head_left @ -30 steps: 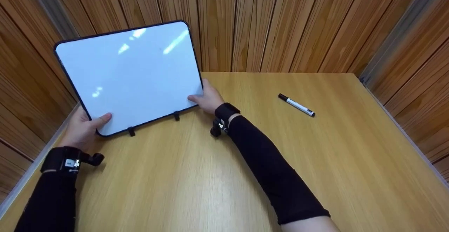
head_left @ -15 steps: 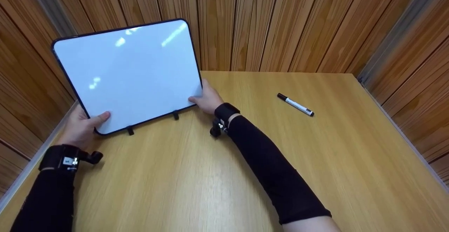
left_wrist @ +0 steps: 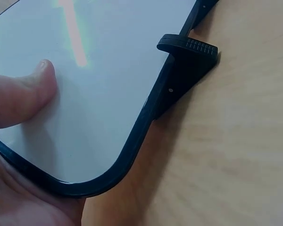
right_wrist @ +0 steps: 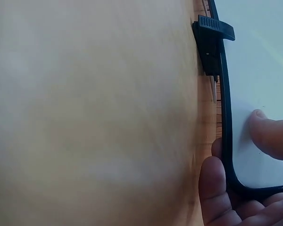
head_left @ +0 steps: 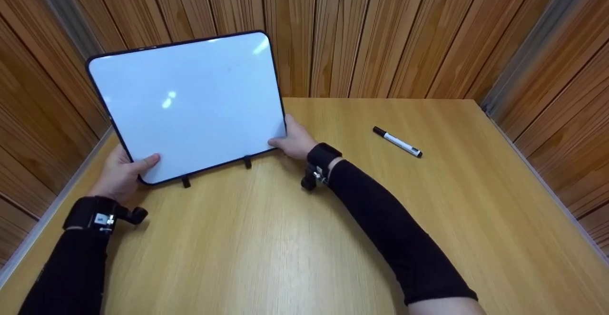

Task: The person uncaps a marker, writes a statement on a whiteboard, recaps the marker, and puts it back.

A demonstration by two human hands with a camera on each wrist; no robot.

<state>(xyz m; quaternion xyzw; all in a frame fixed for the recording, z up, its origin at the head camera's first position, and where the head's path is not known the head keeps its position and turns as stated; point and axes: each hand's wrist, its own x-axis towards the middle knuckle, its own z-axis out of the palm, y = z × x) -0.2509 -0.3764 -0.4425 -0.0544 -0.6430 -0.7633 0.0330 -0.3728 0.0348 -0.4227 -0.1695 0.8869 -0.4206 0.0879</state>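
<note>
A whiteboard point(head_left: 200, 105) with a black frame and rounded corners leans back at the left of the table, slightly tilted. Two black feet stick out below its lower edge; one foot point(left_wrist: 188, 61) shows large in the left wrist view, and a foot point(right_wrist: 212, 44) also appears in the right wrist view. My left hand point(head_left: 119, 174) grips the lower left corner, thumb on the white face. At the lower right corner my right hand point(head_left: 297, 138) holds the board the same way, its fingers curling behind the frame. Most of the left fingers are hidden behind the board.
A black-capped marker point(head_left: 397, 142) with a white barrel lies on the wooden table point(head_left: 476, 201), right of the board. Wood-panelled walls point(head_left: 380, 34) enclose the table at the back and both sides.
Over the last half second the whiteboard and both hands have shifted a little to the right, and the light reflections on its face have moved. The marker lies as before.
</note>
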